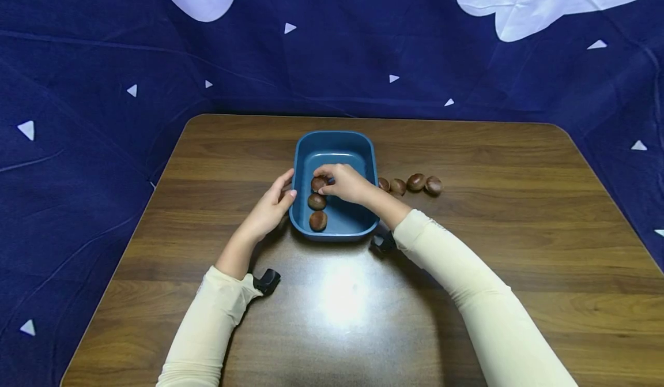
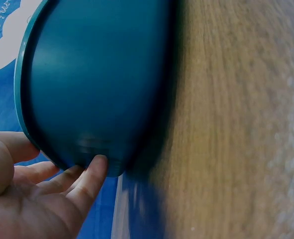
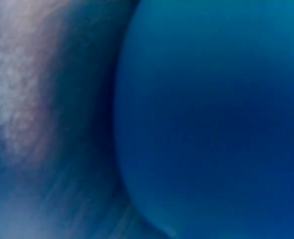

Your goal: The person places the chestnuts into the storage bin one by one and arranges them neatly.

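In the head view, a blue rectangular tub [image 1: 353, 224] stands on the table. My right hand [image 1: 350, 184] reaches into it from the right and pinches a brown chestnut [image 1: 319, 184] between thumb and fingers. Just below that, in a line along the tub's left side, lie two more chestnuts, one [image 1: 317, 202] in the middle and one [image 1: 318, 221] at the near end. My left hand [image 1: 267, 211] rests against the tub's left side, fairly straight fingers [image 2: 89, 181] touching the outer wall and thumb at the rim. The right wrist view is a blur of blue tub.
Several chestnuts [image 1: 416, 182] sit in a row just right of the tub, the nearest partly hidden by its wall. Under everything is a brown wooden table [image 1: 498, 214]; a dark blue cloth [image 1: 332, 47] with white clouds hangs behind its far edge.
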`<state>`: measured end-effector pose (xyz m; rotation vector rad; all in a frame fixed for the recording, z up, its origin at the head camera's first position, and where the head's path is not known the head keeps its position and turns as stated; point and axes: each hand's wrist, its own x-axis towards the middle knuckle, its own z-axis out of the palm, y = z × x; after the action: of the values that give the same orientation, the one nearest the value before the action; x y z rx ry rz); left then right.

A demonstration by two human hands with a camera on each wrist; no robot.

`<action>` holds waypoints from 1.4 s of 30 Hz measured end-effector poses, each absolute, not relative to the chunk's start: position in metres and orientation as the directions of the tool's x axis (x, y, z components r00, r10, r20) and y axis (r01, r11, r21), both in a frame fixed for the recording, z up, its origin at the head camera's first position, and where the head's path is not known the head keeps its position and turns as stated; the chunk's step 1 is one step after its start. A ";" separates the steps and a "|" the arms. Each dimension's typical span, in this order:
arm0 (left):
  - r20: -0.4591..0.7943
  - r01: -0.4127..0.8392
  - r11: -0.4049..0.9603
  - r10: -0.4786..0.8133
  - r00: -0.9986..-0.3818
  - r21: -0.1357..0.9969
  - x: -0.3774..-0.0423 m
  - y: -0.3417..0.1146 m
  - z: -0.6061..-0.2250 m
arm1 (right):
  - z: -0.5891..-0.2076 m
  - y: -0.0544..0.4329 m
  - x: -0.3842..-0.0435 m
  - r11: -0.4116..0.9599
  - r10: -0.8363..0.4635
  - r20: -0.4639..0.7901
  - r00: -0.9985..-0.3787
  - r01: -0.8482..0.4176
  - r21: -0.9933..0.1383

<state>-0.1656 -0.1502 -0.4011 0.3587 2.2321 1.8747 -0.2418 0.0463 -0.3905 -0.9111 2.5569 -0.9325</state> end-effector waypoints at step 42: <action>-0.017 0.052 0.215 0.306 -0.952 0.975 -0.166 -0.150 -0.401 | -0.378 0.064 -0.235 0.458 -0.576 0.102 -0.811 -0.424 -0.781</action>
<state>-0.1658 -0.1501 -0.4006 0.3423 2.2798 1.8162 -0.2345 0.0636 -0.3779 -0.8757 2.5275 -1.2772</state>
